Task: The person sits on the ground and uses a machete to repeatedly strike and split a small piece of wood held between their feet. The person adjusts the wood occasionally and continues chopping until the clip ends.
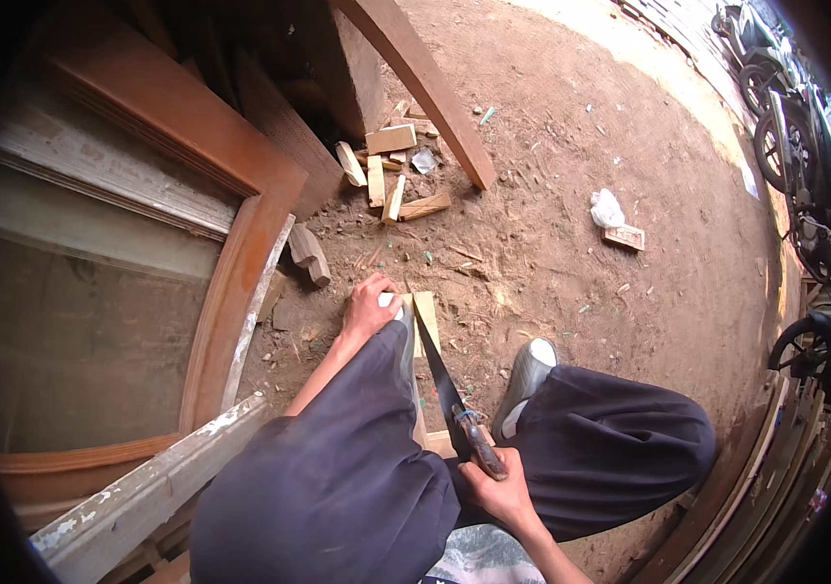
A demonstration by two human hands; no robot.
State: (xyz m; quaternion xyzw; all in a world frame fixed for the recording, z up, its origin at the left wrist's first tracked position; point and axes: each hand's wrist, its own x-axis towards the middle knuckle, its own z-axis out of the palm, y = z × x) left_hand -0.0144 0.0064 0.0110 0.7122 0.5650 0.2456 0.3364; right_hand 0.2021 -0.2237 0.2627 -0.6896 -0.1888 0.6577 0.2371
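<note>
In my right hand (501, 490) is the dark handle of a handsaw (447, 391). Its long blade points away from me and lies along a pale wooden board (427, 326) on the ground between my feet. My left hand (370, 306) is closed at the board's far left end, beside the tip of my left shoe (392, 311). The fingers curl over the edge there, and their undersides are hidden. My left leg covers part of the board, and my left shoe is against it. My right shoe (528, 382) rests on the dirt to the right.
Several wood offcuts (392, 138) lie ahead, near a leaning brown beam (435, 97). A wooden frame with a pane (225, 282) leans at the left, above a paint-chipped plank (157, 487). Stacked boards (737, 487) stand at the right, with parked motorcycles (805, 165) farther off.
</note>
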